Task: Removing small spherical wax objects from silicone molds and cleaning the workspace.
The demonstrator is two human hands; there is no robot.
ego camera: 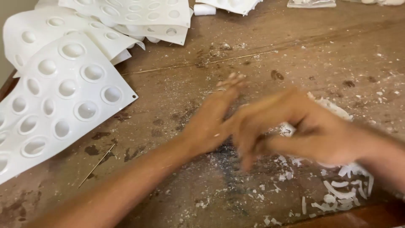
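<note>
A worn brown wooden table (295, 50) fills the view, stained with dark blotches and dusted all over with white crumbs and powder. White mould sheets (63, 88) with round domed hollows lie stacked and overlapping across the upper left, one large sheet reaching toward the near left edge. A thin stick (96, 165) lies on the wood just below that sheet. A small white cylinder (205, 9) rests near the far edge, beside more sheets.

Both hands meet over the middle of the table, blurred by motion. The left hand (213, 122) has its fingers stretched out straight and together, a ring on one of them, pressed against the right hand (295, 126). The right hand's fingers are loosely spread and angled down; whether they grip anything cannot be told through the blur. Beneath and to the right of the hands lies a heap of white shavings (341, 190), curled strips and flakes, scattered toward the near right edge
</note>
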